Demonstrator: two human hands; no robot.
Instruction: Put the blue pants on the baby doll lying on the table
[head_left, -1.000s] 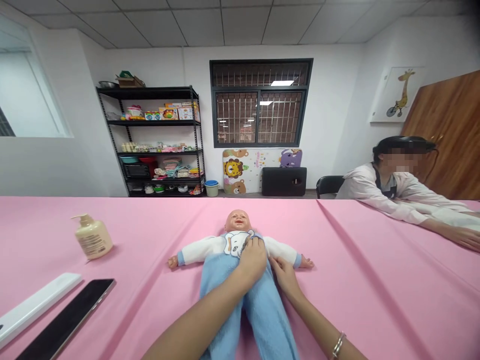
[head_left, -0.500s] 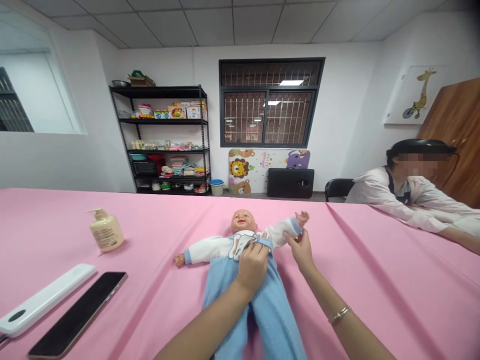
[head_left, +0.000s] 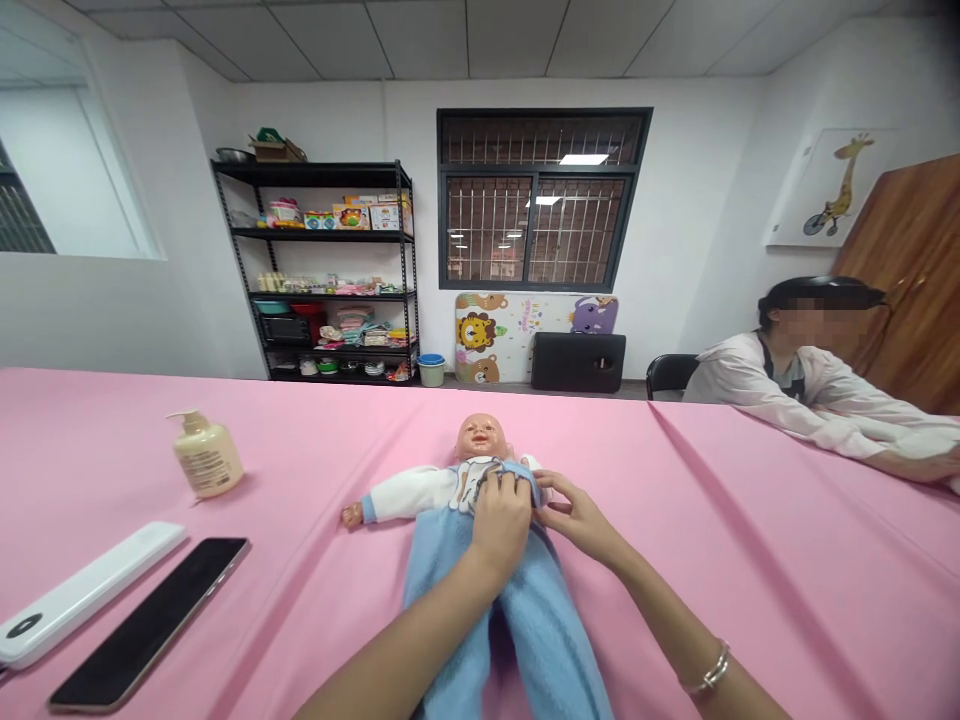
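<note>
A baby doll (head_left: 480, 437) lies face up with its feet toward me. It wears a white top with an animal print and blue trousers (head_left: 442, 560). My left hand (head_left: 501, 520) is over the belly, its fingers curled closed on the blue edge of the clothes at the waist. My right hand (head_left: 577, 515) is at the doll's side on the right, thumb and fingers bent around the same blue edge. The doll's arm on that side is mostly hidden behind the cloth and my hand. Its other arm (head_left: 412, 495) stretches out to the left.
On the pink tablecloth (head_left: 300, 440), a pump bottle (head_left: 206, 460), a long white device (head_left: 90, 590) and a black phone (head_left: 154, 620) lie to the left. Another person (head_left: 787, 370) leans on the table at the right. A stocked shelf (head_left: 322, 235) stands behind.
My right hand has moved left from the doll's raised sleeve to the waist edge. The doll's arm on that side no longer sticks out. My left hand stays at the waist.
</note>
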